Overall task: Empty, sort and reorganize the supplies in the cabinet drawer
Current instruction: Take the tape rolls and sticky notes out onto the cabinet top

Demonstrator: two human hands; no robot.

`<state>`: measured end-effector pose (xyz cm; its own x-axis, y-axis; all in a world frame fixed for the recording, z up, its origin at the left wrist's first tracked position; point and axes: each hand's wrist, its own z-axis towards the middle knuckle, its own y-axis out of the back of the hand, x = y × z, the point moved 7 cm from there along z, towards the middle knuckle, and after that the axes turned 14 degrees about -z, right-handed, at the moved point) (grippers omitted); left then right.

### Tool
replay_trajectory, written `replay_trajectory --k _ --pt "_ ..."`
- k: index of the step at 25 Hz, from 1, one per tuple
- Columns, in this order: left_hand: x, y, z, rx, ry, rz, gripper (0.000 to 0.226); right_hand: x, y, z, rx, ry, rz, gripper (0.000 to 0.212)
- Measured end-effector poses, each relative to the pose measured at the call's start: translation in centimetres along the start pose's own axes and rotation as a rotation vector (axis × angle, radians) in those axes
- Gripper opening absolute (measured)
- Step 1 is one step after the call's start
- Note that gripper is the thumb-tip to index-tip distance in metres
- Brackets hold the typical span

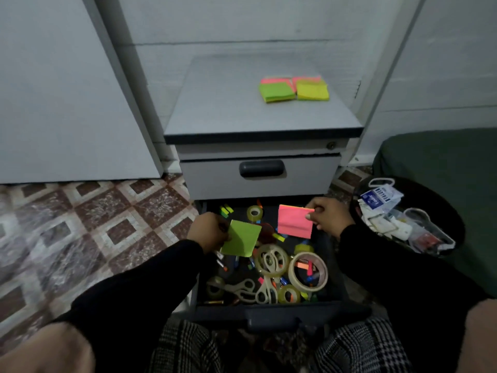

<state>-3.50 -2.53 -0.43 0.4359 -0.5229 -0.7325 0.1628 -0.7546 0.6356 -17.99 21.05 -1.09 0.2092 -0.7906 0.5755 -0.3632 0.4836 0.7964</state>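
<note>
Left hand (208, 232) pinches a green sticky-note pad (240, 239) and right hand (326, 215) pinches a pink sticky-note pad (294, 221), both above the open drawer (269, 309) at 6 o'clock below the cabinet (258, 114).

Left hand (208, 231) and right hand (326, 215), both curled, pinching.

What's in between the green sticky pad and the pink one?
In the head view, a dark reddish round thing lies in the drawer between the green pad and the pink pad; it's too dim to identify.
</note>
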Motion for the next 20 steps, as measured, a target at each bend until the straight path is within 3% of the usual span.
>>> replay_trajectory --k 4,9,14,20 --pt "-3.8 3.2 -0.9 -0.024 -0.046 -0.182 0.004 2.5 4.9 -0.9 -0.018 0.005 -0.009 0.01" --pt "-9.4 6.1 -1.4 -0.004 -0.073 -0.408 0.027 6.7 11.7 -1.2 -0.077 0.056 0.01 0.028" --pt "-14.9 9.0 0.1 -0.013 -0.141 -0.516 0.009 9.4 17.5 0.0 -0.134 0.087 0.003 0.022" --pt "-19.3 10.6 4.2 -0.025 -0.156 -0.586 0.013 10.9 22.0 4.3 -0.192 0.078 0.053 0.018"
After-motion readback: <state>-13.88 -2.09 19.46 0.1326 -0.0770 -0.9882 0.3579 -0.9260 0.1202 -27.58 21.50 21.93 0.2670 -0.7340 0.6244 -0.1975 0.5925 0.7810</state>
